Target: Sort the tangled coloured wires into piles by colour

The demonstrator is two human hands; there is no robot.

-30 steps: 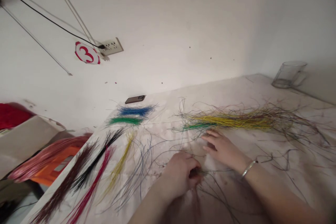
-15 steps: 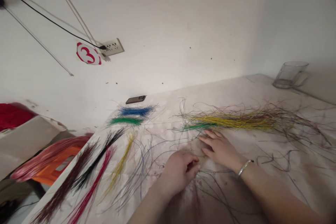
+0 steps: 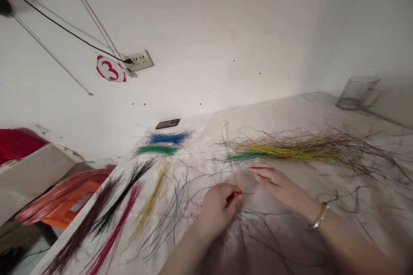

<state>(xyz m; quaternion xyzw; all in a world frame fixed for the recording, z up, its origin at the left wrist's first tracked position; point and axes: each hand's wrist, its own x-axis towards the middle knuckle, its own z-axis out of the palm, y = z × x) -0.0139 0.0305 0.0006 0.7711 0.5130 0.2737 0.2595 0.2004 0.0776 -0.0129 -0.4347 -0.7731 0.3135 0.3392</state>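
Observation:
My left hand [image 3: 220,207] is closed in a pinch low over the table, and a short thin wire sticks out from its fingertips. To its right, my right hand [image 3: 275,183] has its fingers stretched out side by side with nothing visible in them; a bracelet circles the wrist. Just beyond the right fingertips lies a bundle of green wires [image 3: 247,156], alongside a larger pile of yellow wires [image 3: 290,151] mixed with other colours. Loose dark wires [image 3: 269,234] lie on the table below the hands, and thin grey-blue wires [image 3: 172,215] spread to the left.
On the left lie blue [image 3: 169,138], green [image 3: 155,150], black [image 3: 124,200], red [image 3: 121,227], yellow [image 3: 151,202] and dark brown [image 3: 84,223] wire bundles. A phone [image 3: 167,123] lies near the wall; a glass mug [image 3: 355,93] stands back right. Pink wires [image 3: 64,193] drape over an orange stool [image 3: 72,206].
My right hand has drawn back slightly from the green wires, its fingers coming closer together. My left hand stays nearly in place, still pinched.

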